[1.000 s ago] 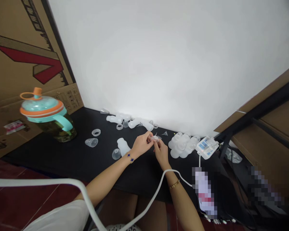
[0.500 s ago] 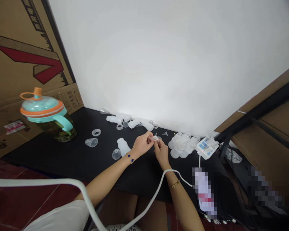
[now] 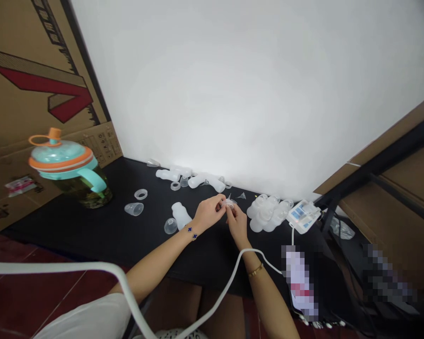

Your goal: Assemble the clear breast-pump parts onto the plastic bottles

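Over the black table, my left hand and my right hand meet, fingers closed from both sides on a small translucent ring piece with a pointed clear tip. Fingers partly cover it. Left of my left wrist lie a white bottle and a clear dome cap. Farther left are a ring and a clear cone-shaped cap. Behind my hands, several white bottles lie along the wall with small clear parts. A clear cone piece sits just beyond my right hand.
A cluster of white rounded pieces lies at right, beside a white device with a cable. A large teal and orange jug stands at left. A white cable crosses the foreground. A blurred-out phone-like object lies lower right.
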Demonstrator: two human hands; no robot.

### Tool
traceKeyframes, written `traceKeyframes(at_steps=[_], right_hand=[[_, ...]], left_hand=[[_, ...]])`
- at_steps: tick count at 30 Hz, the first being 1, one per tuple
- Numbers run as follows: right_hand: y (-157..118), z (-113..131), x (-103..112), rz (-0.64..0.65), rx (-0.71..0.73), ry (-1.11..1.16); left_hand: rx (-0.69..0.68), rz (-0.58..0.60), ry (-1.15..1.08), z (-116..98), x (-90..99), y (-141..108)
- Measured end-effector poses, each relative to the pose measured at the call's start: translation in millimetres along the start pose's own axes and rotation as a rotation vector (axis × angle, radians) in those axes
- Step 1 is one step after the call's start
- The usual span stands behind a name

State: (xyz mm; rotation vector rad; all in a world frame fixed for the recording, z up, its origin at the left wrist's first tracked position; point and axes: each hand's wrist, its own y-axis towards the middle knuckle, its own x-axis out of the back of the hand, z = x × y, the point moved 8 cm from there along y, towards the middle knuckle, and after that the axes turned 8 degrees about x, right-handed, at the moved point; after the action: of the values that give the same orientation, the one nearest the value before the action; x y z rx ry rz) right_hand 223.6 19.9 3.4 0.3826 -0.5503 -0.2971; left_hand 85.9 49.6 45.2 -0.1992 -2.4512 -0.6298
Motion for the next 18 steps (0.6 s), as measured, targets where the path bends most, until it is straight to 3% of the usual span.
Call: traceKeyframes(at_steps=[8, 18], right_hand=[[0.4, 0.6, -1.0, 0.013, 0.009, 0.013], [0.3, -0.2, -1.8, 0.032, -0.032, 0.076]], left_hand=[[-0.025, -0.040, 0.200, -2.9, 1.0, 0.4], [0.038, 0.025, 0.084, 4.8, -5.4, 1.7]])
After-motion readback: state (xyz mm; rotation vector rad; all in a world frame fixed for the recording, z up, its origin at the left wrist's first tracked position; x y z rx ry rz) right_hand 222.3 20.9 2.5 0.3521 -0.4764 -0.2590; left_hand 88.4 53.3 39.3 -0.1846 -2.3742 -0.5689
